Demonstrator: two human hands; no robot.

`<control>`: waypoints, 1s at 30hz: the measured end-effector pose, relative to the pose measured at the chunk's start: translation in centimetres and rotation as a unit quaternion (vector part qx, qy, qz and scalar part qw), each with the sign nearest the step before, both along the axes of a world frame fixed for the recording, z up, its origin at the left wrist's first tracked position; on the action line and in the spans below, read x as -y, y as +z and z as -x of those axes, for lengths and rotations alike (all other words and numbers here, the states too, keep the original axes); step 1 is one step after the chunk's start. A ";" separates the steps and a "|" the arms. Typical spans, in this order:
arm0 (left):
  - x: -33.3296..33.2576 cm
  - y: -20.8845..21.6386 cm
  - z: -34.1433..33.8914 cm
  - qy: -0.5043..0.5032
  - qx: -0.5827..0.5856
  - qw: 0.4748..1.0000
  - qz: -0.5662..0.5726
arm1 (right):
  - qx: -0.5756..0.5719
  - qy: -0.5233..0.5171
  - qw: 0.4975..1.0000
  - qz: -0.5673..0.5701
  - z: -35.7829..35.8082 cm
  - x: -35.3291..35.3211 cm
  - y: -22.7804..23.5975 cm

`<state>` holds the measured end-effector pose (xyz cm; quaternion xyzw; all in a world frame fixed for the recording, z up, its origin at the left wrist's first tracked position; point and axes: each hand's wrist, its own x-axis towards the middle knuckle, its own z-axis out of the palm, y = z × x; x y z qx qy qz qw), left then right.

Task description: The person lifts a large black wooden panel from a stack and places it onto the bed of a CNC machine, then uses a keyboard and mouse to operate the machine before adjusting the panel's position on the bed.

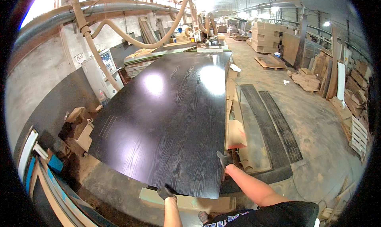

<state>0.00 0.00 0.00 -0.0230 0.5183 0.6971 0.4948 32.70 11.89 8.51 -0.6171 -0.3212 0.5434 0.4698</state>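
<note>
A large dark wood-grain panel (pixel 166 115) lies flat and fills the middle of the view, its glossy face throwing back two bright patches of ceiling light. It rests on a stack of pale boards (pixel 232 119) whose edges show along its right side. Both hands wear dark gloves and are set apart: the left hand (pixel 165 193) closes on the near edge of the panel, and the right hand (pixel 224 159) grips its right edge near the corner.

The room is a woodworking shop with a dusty concrete floor (pixel 313 123). Two long dark rubber mats (pixel 274 123) lie on the floor beside the stack. Flexible beige extraction hoses (pixel 131 38) loop overhead toward a machine at the far end, and stacks of cut boards (pixel 270 36) stand along the right.
</note>
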 end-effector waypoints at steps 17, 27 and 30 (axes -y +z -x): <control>9.3 -2.3 16.2 0.073 -0.105 0.989 0.074 | -0.003 0.205 0.979 0.016 7.7 13.8 3.0; 4.0 2.6 19.7 0.008 -0.219 0.966 0.137 | -0.112 0.214 0.967 0.074 9.3 10.6 6.9; 1.2 9.0 17.5 -0.017 -0.109 0.993 0.053 | -0.105 0.222 0.968 0.041 9.6 8.7 10.3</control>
